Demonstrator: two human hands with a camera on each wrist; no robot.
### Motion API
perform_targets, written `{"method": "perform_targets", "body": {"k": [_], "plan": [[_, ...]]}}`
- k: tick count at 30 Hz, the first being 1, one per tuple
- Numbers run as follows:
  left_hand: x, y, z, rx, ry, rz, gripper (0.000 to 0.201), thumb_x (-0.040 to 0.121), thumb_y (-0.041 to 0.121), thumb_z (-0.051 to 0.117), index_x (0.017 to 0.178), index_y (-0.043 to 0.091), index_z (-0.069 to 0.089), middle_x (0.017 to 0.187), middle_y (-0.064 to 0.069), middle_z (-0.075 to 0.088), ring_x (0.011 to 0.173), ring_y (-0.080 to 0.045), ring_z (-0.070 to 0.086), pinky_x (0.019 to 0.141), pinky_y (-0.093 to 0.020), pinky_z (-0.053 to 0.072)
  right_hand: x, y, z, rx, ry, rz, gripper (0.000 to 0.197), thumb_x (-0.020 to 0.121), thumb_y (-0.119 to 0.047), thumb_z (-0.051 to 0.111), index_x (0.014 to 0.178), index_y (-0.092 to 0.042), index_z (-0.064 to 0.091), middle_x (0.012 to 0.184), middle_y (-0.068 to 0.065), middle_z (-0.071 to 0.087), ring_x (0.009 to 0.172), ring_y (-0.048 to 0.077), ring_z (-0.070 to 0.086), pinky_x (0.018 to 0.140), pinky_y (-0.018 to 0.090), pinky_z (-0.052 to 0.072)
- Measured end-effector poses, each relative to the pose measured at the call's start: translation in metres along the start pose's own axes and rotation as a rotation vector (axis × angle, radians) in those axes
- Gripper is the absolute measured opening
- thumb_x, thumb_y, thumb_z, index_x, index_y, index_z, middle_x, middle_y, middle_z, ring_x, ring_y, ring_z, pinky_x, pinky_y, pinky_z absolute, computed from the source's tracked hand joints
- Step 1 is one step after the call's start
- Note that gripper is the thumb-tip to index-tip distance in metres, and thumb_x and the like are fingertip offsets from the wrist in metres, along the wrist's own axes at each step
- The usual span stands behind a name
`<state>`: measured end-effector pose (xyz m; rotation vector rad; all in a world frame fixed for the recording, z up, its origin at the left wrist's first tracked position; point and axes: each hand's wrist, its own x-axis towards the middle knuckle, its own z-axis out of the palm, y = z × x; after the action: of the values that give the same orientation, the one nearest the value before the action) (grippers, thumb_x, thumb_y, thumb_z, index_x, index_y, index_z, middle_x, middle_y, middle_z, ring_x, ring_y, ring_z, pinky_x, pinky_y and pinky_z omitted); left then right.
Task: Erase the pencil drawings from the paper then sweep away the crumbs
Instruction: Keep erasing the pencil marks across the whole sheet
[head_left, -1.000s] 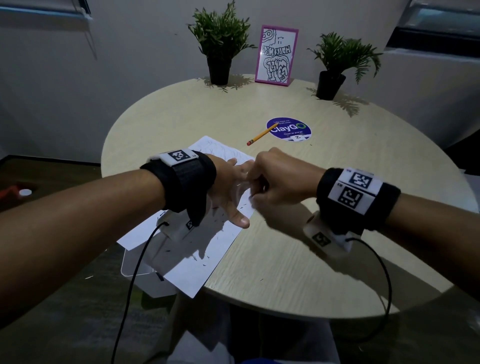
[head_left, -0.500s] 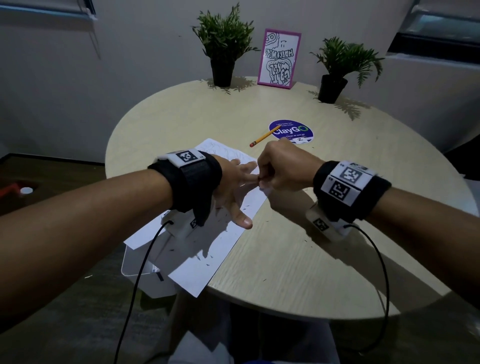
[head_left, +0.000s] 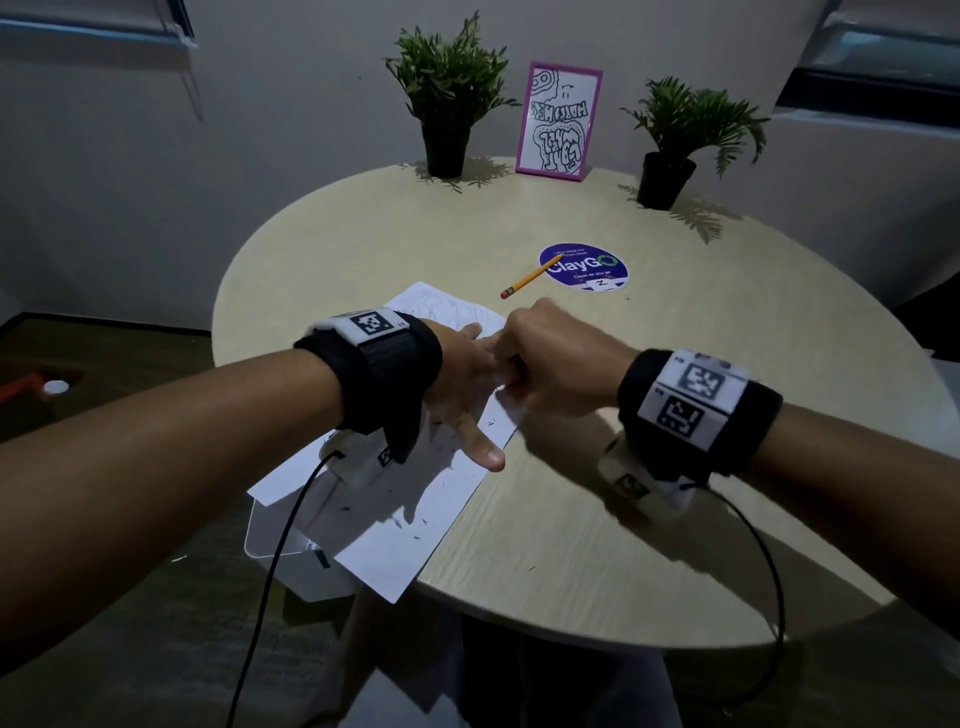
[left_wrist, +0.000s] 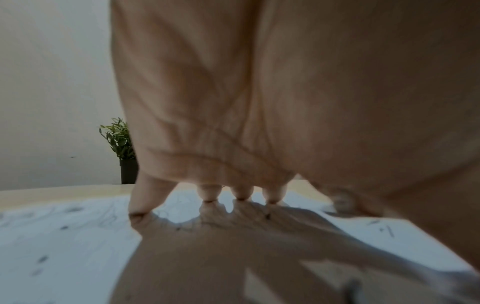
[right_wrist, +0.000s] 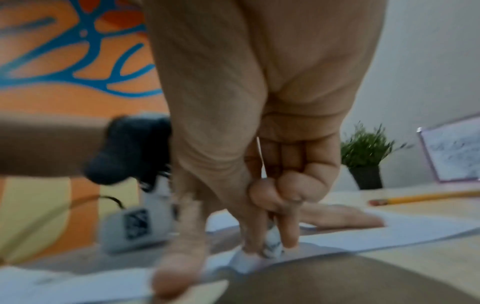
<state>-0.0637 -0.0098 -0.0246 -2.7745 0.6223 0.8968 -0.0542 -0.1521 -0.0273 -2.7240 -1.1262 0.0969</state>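
Observation:
A white sheet of paper (head_left: 405, 525) with faint pencil lines at its far end lies on the round table, its near corner overhanging the edge. Dark eraser crumbs (head_left: 410, 522) are scattered over it. My left hand (head_left: 467, 395) lies spread on the paper, fingertips (left_wrist: 207, 194) pressing it flat. My right hand (head_left: 550, 358) pinches a small white eraser (right_wrist: 272, 244) between thumb and fingers and holds it down on the paper's right edge. In the head view the eraser is hidden by the fist.
A yellow pencil (head_left: 524, 280) lies beyond the paper beside a purple round sticker (head_left: 584, 267). Two potted plants (head_left: 449, 98) (head_left: 675, 140) and a pink-framed drawing (head_left: 558, 122) stand at the table's far edge. A white bin (head_left: 280, 540) sits below the near-left edge.
My right hand with the eraser has moved away from me along the paper's right edge. The left hand has stayed pressed on the sheet.

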Motion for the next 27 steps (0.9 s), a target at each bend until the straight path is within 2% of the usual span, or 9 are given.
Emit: {"method": "perform_targets", "body": {"k": [3, 6, 8, 10, 14, 18, 22, 25, 27], "plan": [[-0.001, 0.0, 0.001, -0.064, 0.009, 0.016, 0.073, 0.078, 0.064, 0.069, 0.141, 0.034, 0.047, 0.148, 0.007, 0.04, 0.146, -0.024, 0.026, 0.116, -0.047, 0.03, -0.008, -0.015, 0.001, 0.076, -0.081, -0.041, 0.034, 0.072, -0.01, 0.077, 0.056, -0.029, 0.053, 0.058, -0.019, 0.052, 0.057, 0.004, 0.052, 0.06, 0.027, 0.051], [0.007, -0.007, 0.005, -0.072, 0.069, 0.031, 0.116, 0.067, 0.072, 0.074, 0.156, 0.036, 0.009, 0.164, 0.017, -0.005, 0.153, -0.022, -0.004, 0.119, -0.057, 0.021, 0.001, 0.014, -0.005, -0.035, -0.029, 0.031, 0.01, 0.072, -0.012, 0.079, 0.066, -0.011, 0.071, 0.064, 0.001, 0.067, 0.063, 0.014, 0.06, 0.06, 0.03, 0.049], [0.012, -0.011, 0.007, -0.045, 0.055, 0.026, 0.135, 0.062, 0.077, 0.072, 0.155, 0.038, -0.018, 0.162, 0.017, -0.024, 0.151, -0.022, -0.019, 0.12, -0.059, 0.013, 0.001, 0.03, -0.008, -0.044, 0.027, 0.107, 0.013, 0.075, -0.016, 0.083, 0.073, -0.007, 0.075, 0.065, 0.0, 0.065, 0.067, 0.018, 0.062, 0.057, 0.028, 0.045], [0.013, -0.012, 0.007, -0.037, 0.049, 0.029, 0.133, 0.062, 0.076, 0.072, 0.155, 0.038, -0.015, 0.162, 0.016, -0.024, 0.151, -0.023, -0.02, 0.12, -0.059, 0.013, -0.004, 0.027, -0.006, 0.032, 0.037, 0.079, 0.013, 0.074, -0.019, 0.085, 0.073, -0.009, 0.075, 0.064, -0.003, 0.066, 0.063, 0.014, 0.061, 0.055, 0.025, 0.043], [0.011, -0.008, 0.003, -0.124, 0.063, 0.086, 0.085, 0.067, 0.065, 0.078, 0.14, 0.037, 0.044, 0.159, 0.006, 0.023, 0.15, -0.02, 0.016, 0.117, -0.054, 0.027, -0.008, 0.003, 0.003, 0.137, -0.021, -0.037, 0.01, 0.073, -0.017, 0.082, 0.073, -0.012, 0.074, 0.068, -0.017, 0.062, 0.067, 0.005, 0.06, 0.064, 0.03, 0.053], [0.003, -0.018, 0.001, -0.27, 0.166, 0.123, 0.047, 0.069, 0.06, 0.081, 0.101, 0.045, 0.05, 0.127, 0.011, 0.058, 0.121, -0.012, 0.052, 0.099, -0.034, 0.045, -0.004, 0.006, 0.006, 0.135, -0.04, -0.05, 0.012, 0.073, -0.016, 0.082, 0.07, -0.011, 0.072, 0.076, -0.012, 0.062, 0.068, 0.0, 0.056, 0.066, 0.033, 0.055], [0.004, -0.025, 0.003, -0.231, 0.202, 0.098, 0.051, 0.073, 0.055, 0.08, 0.114, 0.036, 0.056, 0.108, 0.009, 0.065, 0.1, -0.013, 0.061, 0.067, -0.017, 0.04, -0.004, 0.005, 0.008, 0.137, -0.082, -0.039, 0.011, 0.073, -0.016, 0.081, 0.076, -0.011, 0.072, 0.07, -0.006, 0.071, 0.067, 0.004, 0.062, 0.062, 0.022, 0.051], [0.006, -0.024, 0.003, -0.162, 0.135, 0.08, 0.074, 0.076, 0.061, 0.075, 0.14, 0.043, 0.043, 0.139, 0.011, 0.047, 0.124, -0.02, 0.05, 0.091, -0.028, 0.044, 0.004, 0.022, -0.001, 0.1, -0.063, 0.028, 0.012, 0.072, -0.017, 0.082, 0.07, -0.01, 0.073, 0.064, -0.001, 0.069, 0.059, 0.008, 0.06, 0.054, 0.018, 0.042], [0.008, -0.026, 0.005, -0.097, 0.101, 0.064, 0.099, 0.076, 0.067, 0.07, 0.155, 0.046, 0.015, 0.166, 0.013, 0.003, 0.15, -0.02, 0.018, 0.117, -0.042, 0.027, 0.01, 0.036, -0.008, 0.054, -0.012, 0.098, 0.011, 0.073, -0.015, 0.081, 0.068, -0.009, 0.073, 0.063, 0.0, 0.068, 0.056, 0.007, 0.057, 0.054, 0.022, 0.041]]}}
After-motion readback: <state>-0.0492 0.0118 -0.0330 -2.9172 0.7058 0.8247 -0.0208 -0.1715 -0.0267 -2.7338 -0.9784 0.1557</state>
